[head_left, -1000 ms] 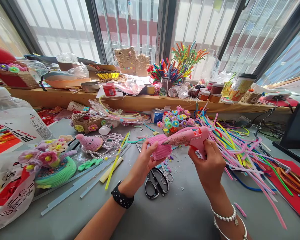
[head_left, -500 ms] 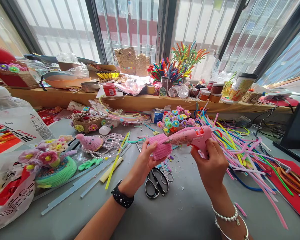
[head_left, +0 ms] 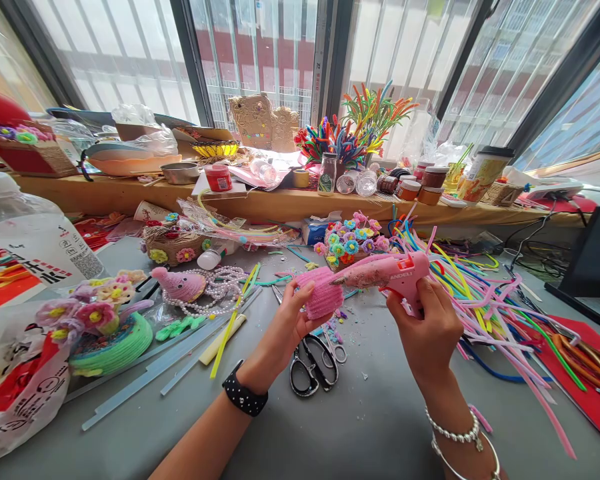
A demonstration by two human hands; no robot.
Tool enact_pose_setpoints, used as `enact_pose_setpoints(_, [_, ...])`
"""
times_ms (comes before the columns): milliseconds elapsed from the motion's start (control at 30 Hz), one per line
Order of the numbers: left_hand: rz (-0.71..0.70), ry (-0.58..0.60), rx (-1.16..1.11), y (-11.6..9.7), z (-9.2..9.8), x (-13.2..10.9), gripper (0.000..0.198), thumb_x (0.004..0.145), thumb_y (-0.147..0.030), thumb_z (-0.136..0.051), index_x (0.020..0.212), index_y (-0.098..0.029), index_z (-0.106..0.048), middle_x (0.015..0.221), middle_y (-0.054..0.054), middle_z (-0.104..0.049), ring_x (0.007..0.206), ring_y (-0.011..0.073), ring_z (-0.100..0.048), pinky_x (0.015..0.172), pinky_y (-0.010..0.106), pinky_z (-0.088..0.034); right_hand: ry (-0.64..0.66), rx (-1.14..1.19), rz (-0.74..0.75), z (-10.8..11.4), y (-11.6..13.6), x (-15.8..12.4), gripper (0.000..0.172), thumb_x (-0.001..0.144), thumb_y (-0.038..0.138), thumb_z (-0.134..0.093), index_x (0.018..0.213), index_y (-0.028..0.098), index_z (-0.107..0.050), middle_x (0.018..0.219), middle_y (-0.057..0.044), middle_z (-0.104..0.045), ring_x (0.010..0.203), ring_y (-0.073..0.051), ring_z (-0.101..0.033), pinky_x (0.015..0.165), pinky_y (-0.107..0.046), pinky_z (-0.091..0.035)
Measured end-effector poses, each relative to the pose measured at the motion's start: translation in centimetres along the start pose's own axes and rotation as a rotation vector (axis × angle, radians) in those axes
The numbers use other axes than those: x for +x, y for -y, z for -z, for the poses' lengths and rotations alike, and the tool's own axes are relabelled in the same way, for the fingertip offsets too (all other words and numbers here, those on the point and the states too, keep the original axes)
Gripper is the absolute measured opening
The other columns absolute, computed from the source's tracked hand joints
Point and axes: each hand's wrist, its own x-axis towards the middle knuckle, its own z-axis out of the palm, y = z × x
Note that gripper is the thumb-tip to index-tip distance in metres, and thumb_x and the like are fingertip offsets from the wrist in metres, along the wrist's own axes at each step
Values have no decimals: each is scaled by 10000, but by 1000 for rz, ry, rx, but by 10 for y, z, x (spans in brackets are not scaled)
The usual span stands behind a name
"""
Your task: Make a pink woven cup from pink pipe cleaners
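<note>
A fuzzy pink piece (head_left: 325, 293), made of rows of pipe cleaner, is held up above the table by my left hand (head_left: 283, 333), thumb in front and fingers behind. My right hand (head_left: 427, 327) is wrapped round the handle of a pink glue gun (head_left: 403, 273). The gun points left, its metal nozzle close to the upper right edge of the pink piece; whether they touch I cannot tell. Below my left hand lie black-handled scissors (head_left: 314, 367), with smaller scissors (head_left: 336, 350) beside them.
Clear glue sticks (head_left: 130, 393) and a pink figure (head_left: 180, 283) with bead strings lie to the left. A green flower-topped piece (head_left: 115, 343) stands near a plastic bag (head_left: 20, 393). Loose pipe cleaners (head_left: 480, 300) spread on the right, before a laptop (head_left: 593, 260).
The glue gun and my right hand have shifted slightly to the right, drawing the nozzle back a little over the pink piece. My left hand looks still.
</note>
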Motion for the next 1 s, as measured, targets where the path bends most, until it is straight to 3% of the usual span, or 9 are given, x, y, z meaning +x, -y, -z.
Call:
enact_pose_setpoints(300, [6, 16, -1, -1, 0, 0, 388, 822, -302, -502, 1190, -219, -413, 1240, 72, -525, 963, 165, -598, 828, 307, -505, -61, 23, 26, -1, -3, 1, 61, 757, 208, -555, 762, 153, -530, 688, -46, -576, 601, -153, -532, 562, -239, -405])
enact_pose_setpoints(1000, [-23, 18, 4, 3, 2, 0, 367, 821, -319, -507, 1163, -219, -419, 1214, 66, -543, 957, 169, -600, 800, 301, -515, -46, 22, 7, 1, -4, 3, 37, 759, 186, -539, 770, 150, -541, 674, -36, -560, 577, -139, -508, 552, -231, -388])
